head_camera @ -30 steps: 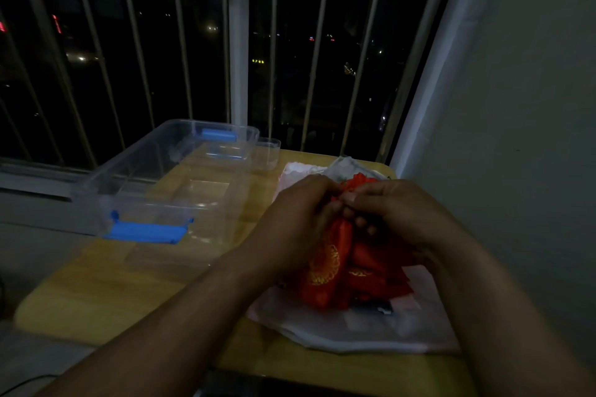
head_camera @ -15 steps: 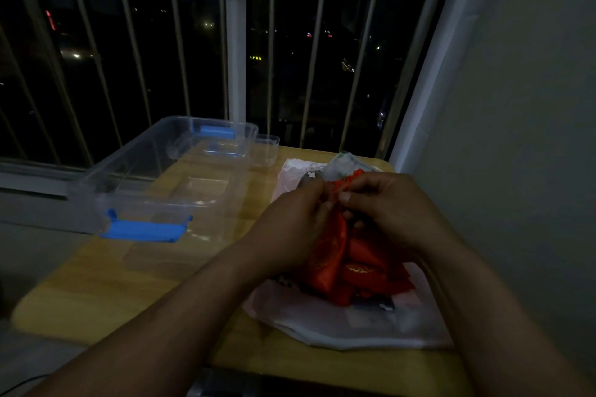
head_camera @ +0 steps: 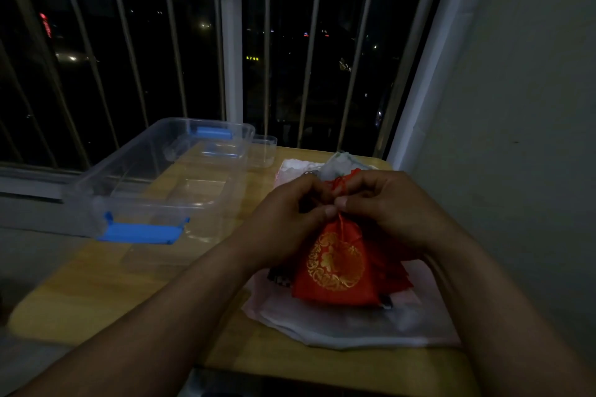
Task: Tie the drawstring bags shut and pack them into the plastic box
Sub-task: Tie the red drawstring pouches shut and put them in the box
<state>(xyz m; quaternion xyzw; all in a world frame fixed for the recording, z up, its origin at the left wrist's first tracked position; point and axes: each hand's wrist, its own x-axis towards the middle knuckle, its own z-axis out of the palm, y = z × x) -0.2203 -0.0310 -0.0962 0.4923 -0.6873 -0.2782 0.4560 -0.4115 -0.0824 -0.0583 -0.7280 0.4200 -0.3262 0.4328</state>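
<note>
Two bare hands met above the right half of a small wooden table, closed together on the neck of a red drawstring bag. The left hand pinched the gathered neck from the left with its thumb and curled fingers, and the right hand pinched it from the right, the two thumb tips nearly touching just above the cloth. A tuft of red cord stood up between the knuckles on the far side; whether it was knotted could not be told. The bag hung down toward the near edge with its round gold pattern facing the camera, its lower corners resting on a pile of other red bags that lay partly under the right wrist. That pile sat on a white plastic sheet spread over the right side of the table. Well apart to the left stood the clear plastic box, open at the top, with one blue latch on its near end and another blue latch on its far end. A small clear tub stood just beside the box's far right corner. Beyond the table rose a metal railing against a dark night view with scattered lights, and a pale wall closed the right side.
</note>
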